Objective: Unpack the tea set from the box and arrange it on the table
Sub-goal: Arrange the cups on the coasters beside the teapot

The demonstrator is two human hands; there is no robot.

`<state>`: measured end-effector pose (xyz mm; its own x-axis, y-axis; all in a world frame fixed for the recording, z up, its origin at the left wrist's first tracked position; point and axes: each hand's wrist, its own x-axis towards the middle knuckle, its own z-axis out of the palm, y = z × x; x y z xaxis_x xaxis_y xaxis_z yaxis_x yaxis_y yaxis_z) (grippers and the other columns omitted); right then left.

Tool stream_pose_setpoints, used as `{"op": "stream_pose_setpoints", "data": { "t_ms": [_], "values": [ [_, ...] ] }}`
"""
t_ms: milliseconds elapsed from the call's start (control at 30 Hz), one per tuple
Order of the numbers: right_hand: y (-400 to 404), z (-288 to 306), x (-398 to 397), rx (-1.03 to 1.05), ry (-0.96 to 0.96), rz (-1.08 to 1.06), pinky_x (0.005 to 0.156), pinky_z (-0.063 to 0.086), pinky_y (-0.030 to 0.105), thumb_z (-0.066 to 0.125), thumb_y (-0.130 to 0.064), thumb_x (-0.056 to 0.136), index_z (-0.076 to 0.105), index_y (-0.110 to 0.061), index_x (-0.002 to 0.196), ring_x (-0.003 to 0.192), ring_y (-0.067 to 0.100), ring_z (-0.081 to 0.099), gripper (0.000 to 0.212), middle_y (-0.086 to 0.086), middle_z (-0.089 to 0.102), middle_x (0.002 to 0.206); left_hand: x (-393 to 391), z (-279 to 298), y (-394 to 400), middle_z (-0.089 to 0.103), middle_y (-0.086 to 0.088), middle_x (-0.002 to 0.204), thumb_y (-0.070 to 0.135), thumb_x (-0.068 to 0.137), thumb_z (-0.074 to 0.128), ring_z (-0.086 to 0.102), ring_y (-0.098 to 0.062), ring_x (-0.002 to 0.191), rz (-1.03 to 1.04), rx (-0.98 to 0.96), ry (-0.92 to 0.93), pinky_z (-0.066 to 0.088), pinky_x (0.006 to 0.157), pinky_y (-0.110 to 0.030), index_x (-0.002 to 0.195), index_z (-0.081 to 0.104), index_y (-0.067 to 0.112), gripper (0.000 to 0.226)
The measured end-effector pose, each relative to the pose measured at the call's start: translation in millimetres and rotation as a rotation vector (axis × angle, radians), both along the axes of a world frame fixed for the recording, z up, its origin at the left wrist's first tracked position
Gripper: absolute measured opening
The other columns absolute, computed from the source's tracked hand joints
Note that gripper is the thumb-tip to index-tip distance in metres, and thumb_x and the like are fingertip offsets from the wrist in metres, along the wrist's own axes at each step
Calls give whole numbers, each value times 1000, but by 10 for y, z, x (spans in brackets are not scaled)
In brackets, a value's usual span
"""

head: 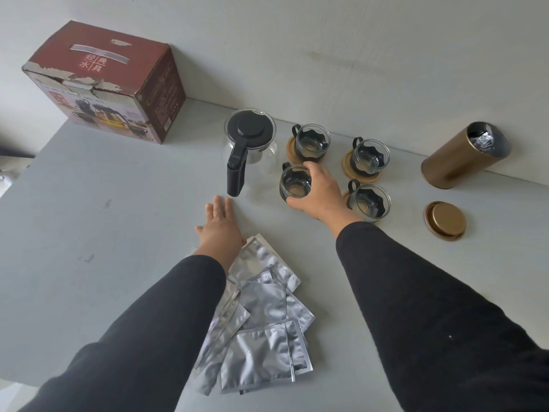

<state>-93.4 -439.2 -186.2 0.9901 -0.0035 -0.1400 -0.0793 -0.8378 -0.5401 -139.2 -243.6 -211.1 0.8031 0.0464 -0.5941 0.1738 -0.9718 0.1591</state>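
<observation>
- A pale grey tabletop (118, 203) meets a plain white wall (326, 55) at 12 o'clock.
- The torn red box (104, 81) stands at 10 o'clock.
- The glass teapot (248, 141) has a black lid and handle; four glass cups sit at 1 o'clock on round wooden coasters.
- The right hand (319, 194) grips the nearest cup (295, 182).
- The left hand (221, 224) lies open and flat, beside silver foil packets (267, 316).

Both arms reach forward in black sleeves. The left hand (221, 226) lies flat, palm down, fingers straight and close together, pointing far. The right hand (319, 193), farther out and to the right, curls thumb and fingers in a grasp; how firmly is unclear.
</observation>
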Motion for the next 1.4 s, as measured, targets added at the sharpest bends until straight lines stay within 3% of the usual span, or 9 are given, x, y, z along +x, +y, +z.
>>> {"op": "stream_pose_setpoints", "data": {
  "t_ms": [867,1067,1267,1400],
  "values": [
    [20,6,-79,-61,9,12,105,36,35,76,-36,73,25,-14,146,133,25,35,92,9,34,145,-13,10,2,-24,-4,157,31,95,54,-13,-24,148,-2,0,-2,20,115,-51,151,-14,12,91],
    [9,87,-183,-57,-81,-41,108,35,38,70,-41,76,21,-16,148,135,24,32,91,9,32,146,-7,-15,9,-23,-4,158,32,94,55,-12,-25,148,-5,-3,-19,21,115,-51,152,-14,13,92],
    [-35,254,-438,-90,-128,-64,107,32,35,67,-41,80,24,-12,147,136,23,31,84,10,32,146,-48,-44,139,-3,-2,158,31,87,66,5,-23,147,-9,-101,-134,30,110,-49,153,5,17,91],
    [-38,408,-683,-92,-138,-90,109,28,32,67,-40,81,26,-10,146,137,23,29,82,11,31,147,-135,44,223,30,-6,142,35,88,63,39,-27,127,19,-254,-187,39,99,-41,136,36,9,61]
  ]
}}
